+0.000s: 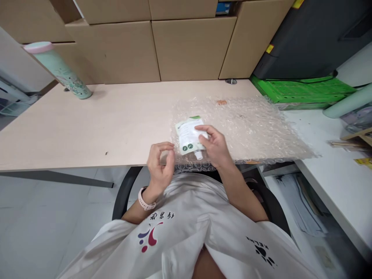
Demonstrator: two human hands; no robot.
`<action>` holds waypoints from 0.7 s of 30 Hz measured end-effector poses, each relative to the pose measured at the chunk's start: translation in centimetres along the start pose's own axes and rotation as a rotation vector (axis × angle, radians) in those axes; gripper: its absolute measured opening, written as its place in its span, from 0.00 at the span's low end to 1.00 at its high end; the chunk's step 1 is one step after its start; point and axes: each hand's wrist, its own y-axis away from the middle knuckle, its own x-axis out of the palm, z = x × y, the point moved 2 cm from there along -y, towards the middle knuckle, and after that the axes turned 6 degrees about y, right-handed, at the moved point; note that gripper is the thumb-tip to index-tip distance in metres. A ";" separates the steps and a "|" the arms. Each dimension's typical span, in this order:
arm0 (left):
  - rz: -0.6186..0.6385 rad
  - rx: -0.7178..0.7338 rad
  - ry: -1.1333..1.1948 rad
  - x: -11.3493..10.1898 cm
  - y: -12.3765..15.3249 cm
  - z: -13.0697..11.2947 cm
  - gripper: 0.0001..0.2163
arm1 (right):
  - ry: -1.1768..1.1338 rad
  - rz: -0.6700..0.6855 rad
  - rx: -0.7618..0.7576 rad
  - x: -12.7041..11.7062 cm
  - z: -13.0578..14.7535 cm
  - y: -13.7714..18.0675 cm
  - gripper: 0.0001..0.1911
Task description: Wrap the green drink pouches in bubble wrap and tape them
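A white spout pouch (189, 135) with green print and a white cap lies over the bubble wrap (247, 120), its capped end toward me. My right hand (215, 146) grips the pouch at its right side, with thumb and forefinger on the face. To the left of the pouch, my left hand (161, 164) is raised at the table edge, fingers bent and thumb apart from them. Nothing shows in it. Its fingertips come close to the left border of the wrap; whether they touch it I cannot tell.
A pale green tumbler (62, 71) with a pink lid stands at the back left of the wooden table (122, 120). Cardboard boxes (192, 50) line the back. At right are a green crate (302, 91), a dark case (314, 38) and a white side desk (334, 174).
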 end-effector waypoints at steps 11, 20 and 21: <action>0.942 0.030 -0.289 -4.1 -2.7 2.2 0.32 | 1.132 -0.072 -0.322 0.9 1.5 3.0 0.17; 0.859 -0.059 -0.310 -3.3 -1.8 3.2 0.34 | 1.134 0.235 -0.458 0.1 1.0 6.8 0.30; 0.834 -0.087 -0.280 -3.3 -1.9 3.2 0.34 | 1.164 0.250 -0.458 0.3 1.0 7.1 0.34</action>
